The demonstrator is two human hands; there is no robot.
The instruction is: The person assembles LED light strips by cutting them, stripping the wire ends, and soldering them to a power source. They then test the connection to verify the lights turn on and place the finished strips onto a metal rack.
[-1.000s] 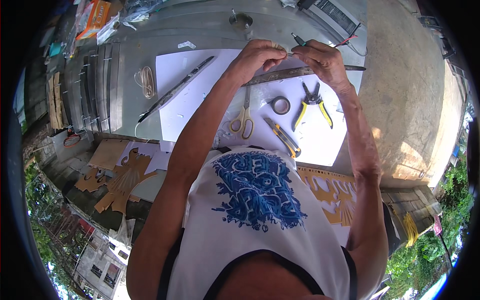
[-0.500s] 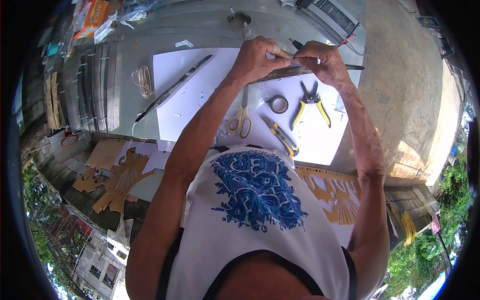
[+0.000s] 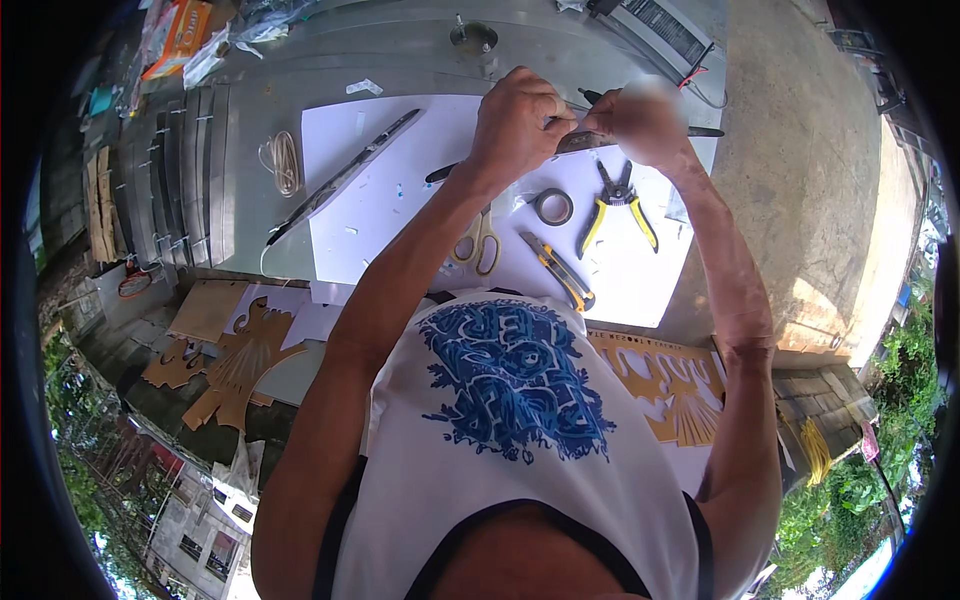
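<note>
Dark strip [image 3: 582, 142] beneath left hand [image 3: 515, 122] and right hand [image 3: 642, 122], reaching toward the worktop's [image 3: 390, 55] right edge.
Left grip: fingertips together; right, blurred: we cannot tell. We judge the strip light, stiff; hold mid-length.

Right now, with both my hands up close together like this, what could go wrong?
Your right hand sits just above the pliers, whose jaws point its way, so lowering it might knock or scrape you. The scissors run out of sight behind your left forearm, which could catch them. The yellow-and-black cutter lies near your shirt, so leaning in may press against it; I can't tell whether its blade is out.
</note>
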